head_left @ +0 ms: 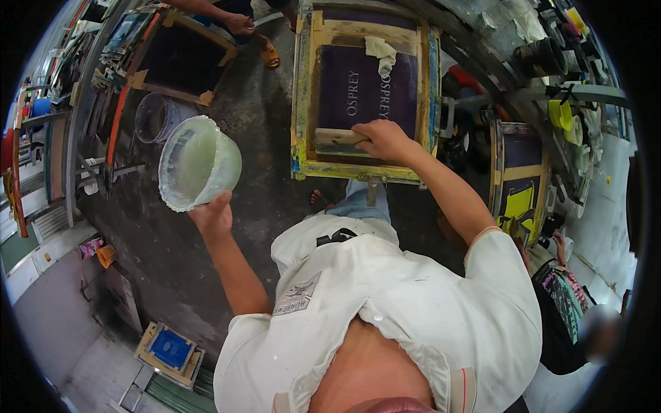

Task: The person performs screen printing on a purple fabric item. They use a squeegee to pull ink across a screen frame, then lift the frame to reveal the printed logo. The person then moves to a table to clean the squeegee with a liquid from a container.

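My left hand [214, 212] grips a round translucent tub [231, 153] by its lower side. Pale greenish-white stuff is inside the tub, and its rim is crusted white. In front of me lies a screen-printing frame [299, 103] with taped, paint-stained edges and a dark purple mesh bearing pale lettering. My right hand [389, 140] closes around the right end of a wooden-handled squeegee [337, 137], which lies across the near part of the screen. A crumpled off-white cloth [381, 55] rests on the far part of the mesh.
Another dark screen [180, 58] leans at the far left, near a clear bucket [153, 118]. Beyond it, another person's hand [239, 25] and sandalled foot show. Tubs and cups [561, 113] crowd the right-hand shelf. A second person [568, 296] is at the lower right.
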Motion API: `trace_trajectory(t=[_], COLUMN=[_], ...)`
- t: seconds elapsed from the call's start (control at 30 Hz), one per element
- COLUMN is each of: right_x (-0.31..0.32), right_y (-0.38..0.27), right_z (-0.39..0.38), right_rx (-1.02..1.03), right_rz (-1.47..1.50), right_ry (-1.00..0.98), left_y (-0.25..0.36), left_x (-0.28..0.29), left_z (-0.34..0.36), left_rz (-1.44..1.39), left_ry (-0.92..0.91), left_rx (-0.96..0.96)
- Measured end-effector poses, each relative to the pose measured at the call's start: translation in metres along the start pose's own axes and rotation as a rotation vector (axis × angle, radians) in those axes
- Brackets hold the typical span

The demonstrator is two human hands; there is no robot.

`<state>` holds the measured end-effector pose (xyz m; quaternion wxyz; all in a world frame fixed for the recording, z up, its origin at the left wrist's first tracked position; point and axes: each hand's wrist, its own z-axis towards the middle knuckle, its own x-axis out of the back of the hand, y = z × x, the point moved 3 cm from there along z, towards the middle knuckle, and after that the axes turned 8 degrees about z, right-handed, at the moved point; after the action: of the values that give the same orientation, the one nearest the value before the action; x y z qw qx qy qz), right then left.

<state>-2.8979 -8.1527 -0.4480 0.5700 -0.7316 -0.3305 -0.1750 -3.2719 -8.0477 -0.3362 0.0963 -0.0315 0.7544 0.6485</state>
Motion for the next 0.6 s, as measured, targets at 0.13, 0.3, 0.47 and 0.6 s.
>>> trace_trajectory(t=[0.13, 0.3, 0.47, 0.6], right_x=[-0.003, 0.012, 0.028, 0.062], right_y=[0.0, 0.022, 0.037, 0.057], right_z=[0.025, 0.056, 0.09, 0.072], right_rx=[-0.103, -0.079, -0.217, -0.3], right_rz=[-0.06, 0.166, 0.267, 0.5], right_ry=[-0.172, -0.214, -0.457, -0.298], left_y=[0.004, 0.012, 0.012, 0.008], left_x=[-0.013, -0.023, -0.026, -0.013], left_z=[0.017, 0.046, 0.079, 0.095], left_rz=[-0.008, -0.025, -0.03, -0.08], left_ry=[-0.058, -0.012, -0.017, -0.029], left_rx=[-0.061, -0.035, -0.066, -0.089])
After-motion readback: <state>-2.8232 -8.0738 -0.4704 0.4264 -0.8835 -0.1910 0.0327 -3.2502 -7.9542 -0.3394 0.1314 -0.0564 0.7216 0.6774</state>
